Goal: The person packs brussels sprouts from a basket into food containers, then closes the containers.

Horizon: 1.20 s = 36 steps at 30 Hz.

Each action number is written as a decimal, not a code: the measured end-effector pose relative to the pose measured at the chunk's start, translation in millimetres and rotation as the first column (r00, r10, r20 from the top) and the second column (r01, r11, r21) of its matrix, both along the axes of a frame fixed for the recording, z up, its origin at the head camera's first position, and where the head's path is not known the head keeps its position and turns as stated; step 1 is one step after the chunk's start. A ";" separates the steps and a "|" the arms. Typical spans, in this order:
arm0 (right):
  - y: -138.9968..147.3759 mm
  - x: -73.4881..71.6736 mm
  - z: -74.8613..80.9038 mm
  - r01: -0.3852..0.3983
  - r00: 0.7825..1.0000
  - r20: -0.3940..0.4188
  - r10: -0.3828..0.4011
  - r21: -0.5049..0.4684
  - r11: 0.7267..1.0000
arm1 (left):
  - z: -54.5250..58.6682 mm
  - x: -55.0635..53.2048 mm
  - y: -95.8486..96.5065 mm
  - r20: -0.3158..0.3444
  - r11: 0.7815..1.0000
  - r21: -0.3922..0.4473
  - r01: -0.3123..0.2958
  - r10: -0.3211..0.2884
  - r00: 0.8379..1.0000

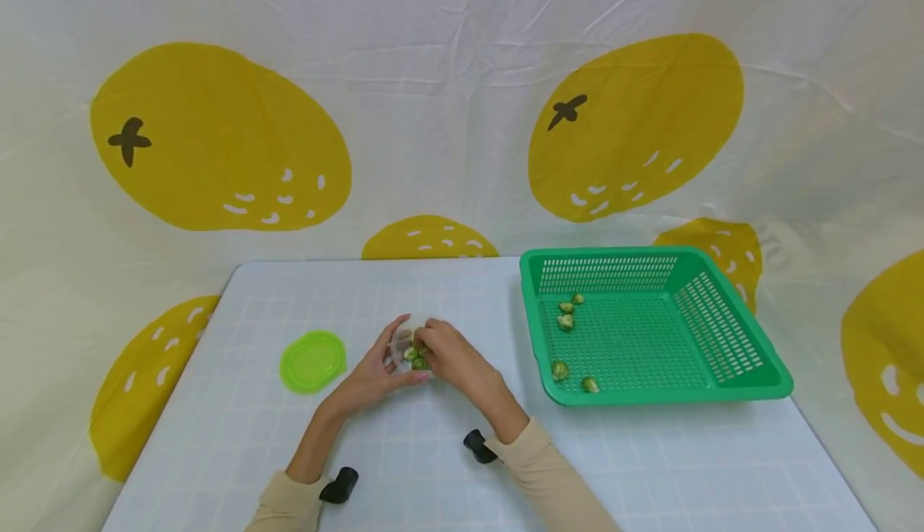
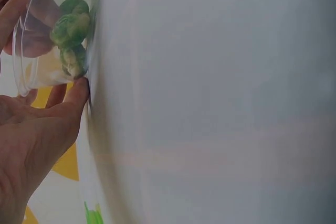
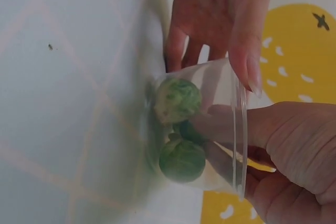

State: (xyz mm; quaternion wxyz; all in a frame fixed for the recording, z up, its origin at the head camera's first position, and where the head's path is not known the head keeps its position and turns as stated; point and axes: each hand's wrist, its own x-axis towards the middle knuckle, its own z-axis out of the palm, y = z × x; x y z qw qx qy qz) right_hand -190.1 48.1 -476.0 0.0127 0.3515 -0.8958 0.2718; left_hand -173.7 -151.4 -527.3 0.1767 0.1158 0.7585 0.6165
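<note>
My left hand (image 1: 366, 378) grips a clear plastic cup (image 3: 239, 135) that stands on the table, its thumb at the rim and its fingers round the side. Inside are several Brussels sprouts, one (image 3: 178, 99) on the left-hand side and another (image 3: 182, 161) opposite in the right wrist view. My right hand (image 1: 456, 358) reaches in through the cup's mouth. Seen through the wall, its thumb and fingers pinch a Brussels sprout (image 3: 187, 131) lying between the others, which partly hide it.
A light green lid (image 1: 313, 362) lies flat left of the cup. To the right stands a green basket (image 1: 657, 395) with several Brussels sprouts (image 1: 565, 322) along its left side. A curtain (image 1: 462, 115) printed with yellow fruit hangs behind the table (image 1: 404, 468).
</note>
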 end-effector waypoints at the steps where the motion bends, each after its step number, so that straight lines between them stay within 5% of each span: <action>1: 0.0 0.0 0.4 0.000 1.000 0.007 0.000 0.002 1.000 | 0.1 0.0 -0.1 -0.001 1.000 -0.002 -0.001 0.001 1.000; 23: 26.2 13.6 14.0 -0.006 1.000 -0.026 0.005 -0.048 0.999 | 2.2 0.3 1.0 0.015 1.000 -0.010 -0.010 0.010 1.000; 36: 50.3 17.8 22.6 0.014 0.986 -0.167 -0.028 -0.089 0.996 | 0.1 -0.5 -0.1 0.010 0.999 -0.043 -0.021 0.021 1.000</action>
